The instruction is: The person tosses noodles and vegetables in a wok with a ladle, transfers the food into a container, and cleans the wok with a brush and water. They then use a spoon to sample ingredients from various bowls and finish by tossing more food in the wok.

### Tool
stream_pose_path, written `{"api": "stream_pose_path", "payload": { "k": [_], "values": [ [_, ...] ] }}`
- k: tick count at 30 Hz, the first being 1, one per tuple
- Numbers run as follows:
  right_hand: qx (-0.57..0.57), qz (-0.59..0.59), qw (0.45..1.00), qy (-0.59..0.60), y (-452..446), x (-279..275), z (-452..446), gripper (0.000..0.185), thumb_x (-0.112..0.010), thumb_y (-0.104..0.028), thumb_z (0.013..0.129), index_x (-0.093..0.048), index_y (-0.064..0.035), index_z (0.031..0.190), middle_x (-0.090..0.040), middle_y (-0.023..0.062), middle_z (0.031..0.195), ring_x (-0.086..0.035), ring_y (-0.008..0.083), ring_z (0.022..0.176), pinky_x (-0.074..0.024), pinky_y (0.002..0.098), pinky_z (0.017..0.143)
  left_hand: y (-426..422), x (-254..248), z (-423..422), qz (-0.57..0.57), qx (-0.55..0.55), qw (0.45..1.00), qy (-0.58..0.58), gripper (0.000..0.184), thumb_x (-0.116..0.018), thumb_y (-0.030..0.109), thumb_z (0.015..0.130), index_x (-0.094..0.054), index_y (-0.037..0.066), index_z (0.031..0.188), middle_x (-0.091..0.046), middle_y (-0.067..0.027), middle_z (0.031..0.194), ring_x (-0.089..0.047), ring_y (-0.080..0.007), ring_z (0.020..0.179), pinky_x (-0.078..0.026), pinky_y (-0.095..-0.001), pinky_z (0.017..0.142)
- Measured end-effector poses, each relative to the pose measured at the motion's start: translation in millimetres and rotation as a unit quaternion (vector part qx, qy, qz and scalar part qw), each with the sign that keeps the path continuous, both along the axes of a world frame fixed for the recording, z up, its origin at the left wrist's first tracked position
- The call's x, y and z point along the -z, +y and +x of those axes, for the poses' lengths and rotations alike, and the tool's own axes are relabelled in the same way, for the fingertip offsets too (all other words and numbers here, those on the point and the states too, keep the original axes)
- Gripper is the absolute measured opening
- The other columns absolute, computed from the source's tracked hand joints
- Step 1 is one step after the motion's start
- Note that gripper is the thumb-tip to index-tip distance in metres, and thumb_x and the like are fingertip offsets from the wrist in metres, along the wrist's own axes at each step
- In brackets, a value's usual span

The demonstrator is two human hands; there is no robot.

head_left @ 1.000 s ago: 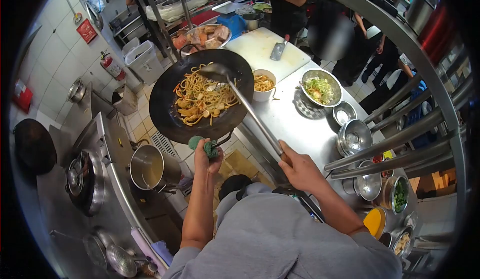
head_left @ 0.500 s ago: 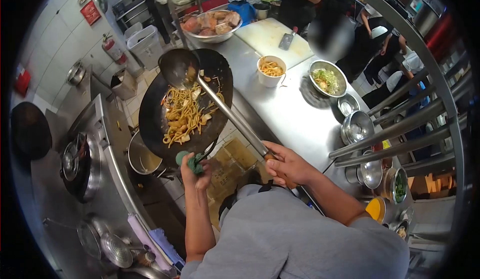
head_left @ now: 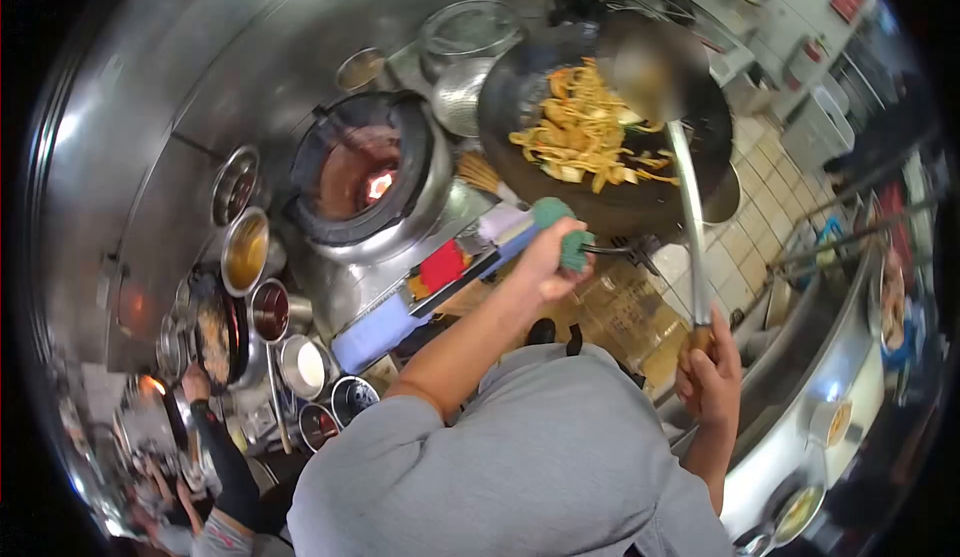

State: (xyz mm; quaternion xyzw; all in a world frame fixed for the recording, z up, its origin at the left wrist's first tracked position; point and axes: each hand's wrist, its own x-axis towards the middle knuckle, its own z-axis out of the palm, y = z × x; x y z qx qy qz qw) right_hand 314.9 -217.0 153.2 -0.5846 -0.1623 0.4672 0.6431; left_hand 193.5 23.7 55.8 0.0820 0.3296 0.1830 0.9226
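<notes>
My left hand [head_left: 562, 257] is closed round the handle of a black wok [head_left: 640, 219], with a green cloth [head_left: 574, 237] between palm and metal. Thick noodles [head_left: 585, 127] with pale vegetable pieces lie in the wok. In my right hand [head_left: 712, 365] is the wooden grip of a long-handled ladle [head_left: 690, 212]. Its bowl is over the far right part of the wok and looks blurred, so I cannot tell whether it touches the noodles.
A burner [head_left: 365, 172] glows inside, left of the wok. Pots of sauce, among them a yellow liquid [head_left: 246, 250], stand at left. Another person's arm [head_left: 215, 447] reaches to a second wok there. A steel counter [head_left: 840, 457] with a noodle cup [head_left: 831, 422] lies at right.
My view has turned left from the counter towards the stove. The wok and ladle have swung round with me, both still held, and the noodles are still in the wok.
</notes>
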Motion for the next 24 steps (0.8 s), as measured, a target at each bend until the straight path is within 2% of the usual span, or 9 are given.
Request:
{"api": "stream_pose_path", "payload": {
  "k": [1, 3, 5, 8, 14, 18, 20, 22, 24],
  "values": [
    [-0.01, 0.002, 1.0, -0.002, 13.4, -3.4, -1.8, 0.064, -0.047, -0.001, 0.084, -0.026, -0.0084, 0.144, -0.048, 0.0032, 0.069, -0.039, 0.0049, 0.041, -0.0323, 0.0193, 0.036, 5.9, 0.7, -18.1, 0.041, -0.033, 0.998, 0.032, 0.018, -0.063, 0.017, 0.078, -0.048, 0.01, 0.084, -0.055, -0.0059, 0.072, -0.054, -0.0165, 0.057, -0.043, -0.0275, 0.044],
    [-0.226, -0.041, 0.957, -0.175, 64.7, -0.6, -10.1, 0.062, -0.046, 0.0, 0.082, -0.031, -0.0079, 0.142, -0.051, 0.0019, 0.07, -0.048, 0.0076, 0.05, -0.0395, 0.0228, 0.045, 28.0, 15.2, -66.6, 0.063, -0.115, 0.991, 0.038, 0.018, -0.064, 0.016, 0.078, -0.048, 0.01, 0.084, -0.054, -0.0045, 0.07, -0.053, -0.0154, 0.054, -0.042, -0.0276, 0.043],
    [-0.277, 0.024, 0.88, -0.384, 110.9, 15.5, -24.5, 0.061, -0.049, -0.001, 0.081, -0.033, -0.0078, 0.14, -0.053, 0.0049, 0.067, -0.056, 0.0184, 0.059, -0.0459, 0.031, 0.057, 41.7, 12.4, -107.0, 0.051, -0.191, 0.979, 0.047, 0.018, -0.064, 0.015, 0.078, -0.046, 0.011, 0.081, -0.05, -0.0031, 0.065, -0.048, -0.015, 0.05, -0.04, -0.0291, 0.041],
    [-0.366, -0.003, 0.799, -0.477, 176.6, 21.0, -54.4, 0.058, -0.051, -0.008, 0.079, -0.039, -0.009, 0.136, -0.061, 0.0176, 0.081, -0.059, 0.0374, 0.077, -0.0477, 0.0438, 0.07, 55.4, 18.7, -159.8, 0.031, -0.26, 0.964, 0.046, 0.015, -0.062, 0.017, 0.079, -0.047, 0.012, 0.079, -0.05, -0.0025, 0.063, -0.052, -0.0165, 0.051, -0.044, -0.0281, 0.043],
    [-0.442, -0.03, 0.649, -0.618, 254.1, 38.9, -123.2, 0.058, -0.054, -0.009, 0.078, -0.043, -0.0153, 0.134, -0.062, 0.0184, 0.089, -0.063, 0.0338, 0.081, -0.0505, 0.0449, 0.07, 85.3, 36.8, -224.1, -0.014, -0.376, 0.922, 0.094, 0.013, -0.061, 0.018, 0.079, -0.049, 0.013, 0.078, -0.05, -0.0017, 0.062, -0.053, -0.0154, 0.051, -0.044, -0.0276, 0.044],
    [-0.442, 0.012, 0.678, -0.587, 281.5, 103.5, -150.5, 0.058, -0.052, -0.013, 0.079, -0.041, -0.017, 0.136, -0.059, 0.0201, 0.1, -0.062, 0.0343, 0.085, -0.0513, 0.0449, 0.072, 106.4, 77.3, -258.0, 0.035, -0.398, 0.913, 0.085, 0.015, -0.065, 0.015, 0.077, -0.05, 0.013, 0.077, -0.052, -0.0016, 0.063, -0.054, -0.0158, 0.052, -0.045, -0.0247, 0.043],
    [-0.471, -0.016, 0.71, -0.522, 268.9, 69.0, -136.7, 0.058, -0.052, -0.035, 0.089, -0.034, -0.0169, 0.14, -0.062, 0.0203, 0.097, -0.06, 0.0356, 0.09, -0.0497, 0.0447, 0.078, 114.5, 84.1, -259.9, 0.115, -0.421, 0.889, 0.141, 0.015, -0.063, 0.017, 0.078, -0.049, 0.013, 0.077, -0.05, -0.0021, 0.063, -0.051, -0.015, 0.052, -0.041, -0.0238, 0.041],
    [-0.423, 0.092, 0.79, -0.434, 250.3, 110.7, -112.0, 0.065, -0.053, -0.044, 0.087, -0.032, -0.0151, 0.141, -0.061, 0.0207, 0.101, -0.059, 0.0386, 0.091, -0.0472, 0.0454, 0.081, 129.8, 87.3, -263.0, 0.097, -0.424, 0.869, 0.237, 0.014, -0.06, 0.018, 0.08, -0.048, 0.011, 0.078, -0.046, -0.0015, 0.062, -0.049, -0.0147, 0.054, -0.039, -0.0232, 0.044],
    [-0.434, 0.02, 0.826, -0.36, 217.5, 127.0, -73.4, 0.065, -0.049, -0.047, 0.089, -0.033, -0.0101, 0.14, -0.06, 0.0207, 0.108, -0.057, 0.0372, 0.098, -0.0452, 0.0433, 0.086, 143.2, 87.9, -263.9, 0.085, -0.445, 0.861, 0.233, 0.016, -0.059, 0.019, 0.081, -0.046, 0.009, 0.081, -0.047, -0.0048, 0.074, -0.045, -0.0141, 0.057, -0.039, -0.0239, 0.047]
  ]
}}
